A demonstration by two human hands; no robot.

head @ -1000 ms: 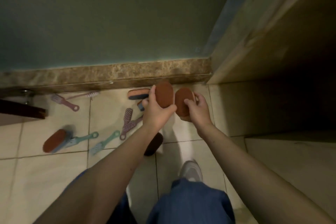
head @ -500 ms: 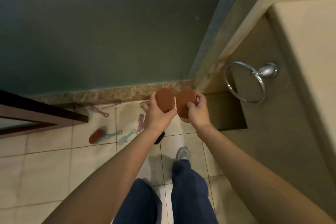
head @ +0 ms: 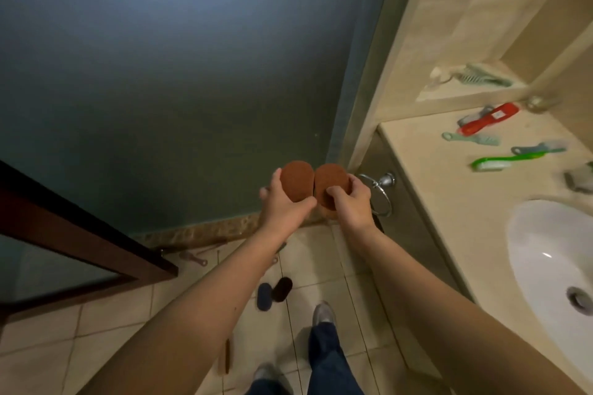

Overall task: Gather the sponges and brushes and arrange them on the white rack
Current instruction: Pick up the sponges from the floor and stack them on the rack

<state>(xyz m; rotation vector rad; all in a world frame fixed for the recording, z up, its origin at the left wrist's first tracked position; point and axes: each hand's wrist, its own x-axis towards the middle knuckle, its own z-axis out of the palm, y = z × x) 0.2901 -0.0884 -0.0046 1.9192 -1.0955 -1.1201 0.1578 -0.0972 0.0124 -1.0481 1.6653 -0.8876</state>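
Both bare arms reach to the middle of the frame. The left hand (head: 282,202) grips a rust-brown oval sponge (head: 296,179), with the thumb under its lower edge and the fingers curled behind it. The right hand (head: 353,205) holds a second rust-brown sponge (head: 330,181), its thumb pressed on the face. The two sponges stand upright side by side in front of the dark green glass panel (head: 160,74). Their inner edges are touching or very nearly so.

Just right of the right hand, a chrome towel ring (head: 382,199) hangs on the side of the vanity.

On the tiled floor (head: 96,346) at lower centre, a blue oval sponge (head: 263,297) and a dark brown oval sponge (head: 283,289) lie against each other. A pink brush (head: 192,258) lies by the stone threshold, near the corner of the wooden door (head: 80,234) at the left.

The beige countertop (head: 433,186) at the right carries several things:
- a green-handled scrub brush (head: 507,161)
- a grey-blue brush (head: 537,148) just above it
- a mint-green brush (head: 471,139)
- a red brush (head: 489,119) with a white label too blurred to read

A pale green brush (head: 481,76) lies on the ledge (head: 449,94) at the upper right. The white washbasin (head: 545,250) fills the right edge of the frame. One grey shoe (head: 324,314) shows at the bottom.
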